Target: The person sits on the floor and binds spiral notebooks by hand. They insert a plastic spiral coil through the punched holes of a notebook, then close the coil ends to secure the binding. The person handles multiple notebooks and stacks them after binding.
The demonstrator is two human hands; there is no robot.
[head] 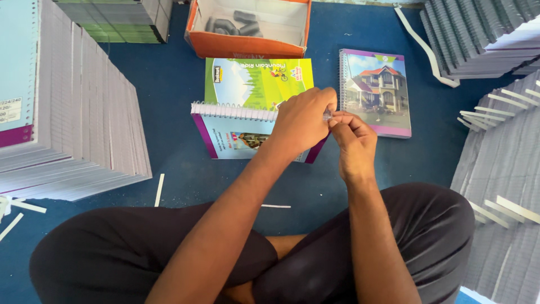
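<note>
Single head-worn view, looking steeply down, close above open spiral notebook (247,132) on blue floor; crossed legs nearest camera.

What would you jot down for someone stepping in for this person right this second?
Left hand and right hand meet fingertip to fingertip, pinching a tiny shiny piece; what it is cannot be told.
Below them on the blue floor: a spiral-bound notebook, its wire coil along the top edge, lying on a green-covered book.
A house-cover notebook, already coiled, lies right.
An orange box sits beyond them.
Unbound stacks wait left and right.
</note>
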